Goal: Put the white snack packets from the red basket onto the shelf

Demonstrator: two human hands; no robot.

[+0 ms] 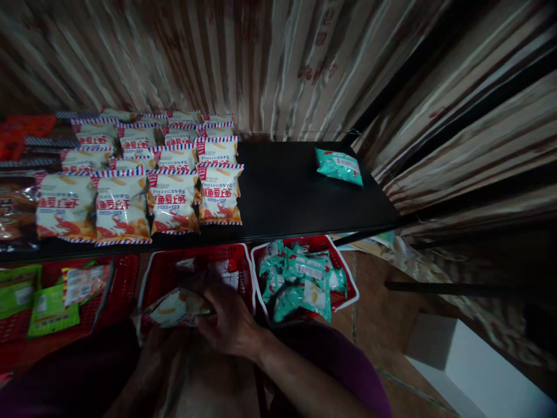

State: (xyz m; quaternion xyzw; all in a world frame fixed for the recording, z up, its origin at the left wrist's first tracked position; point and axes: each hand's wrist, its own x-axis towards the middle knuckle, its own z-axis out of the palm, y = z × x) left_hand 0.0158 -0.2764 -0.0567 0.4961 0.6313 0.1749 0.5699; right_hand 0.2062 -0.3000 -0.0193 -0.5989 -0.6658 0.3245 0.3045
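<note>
My right hand (230,322) reaches into a red basket (159,273) below the shelf, its fingers closed on a white and orange snack bag (176,307). My left hand (154,342) sits just under that bag in deep shadow; its fingers are hard to make out. Several matching white shrimp-snack bags (174,200) lie in rows on the left part of the black shelf (282,197). A single teal snack bag (339,166) lies at the shelf's far right.
A second red basket (343,273) to the right holds several teal bags (300,281). A third red basket (108,296) at the left holds green packets (50,310). Cardboard walls rise behind the shelf. A white box (461,363) stands on the floor at the lower right.
</note>
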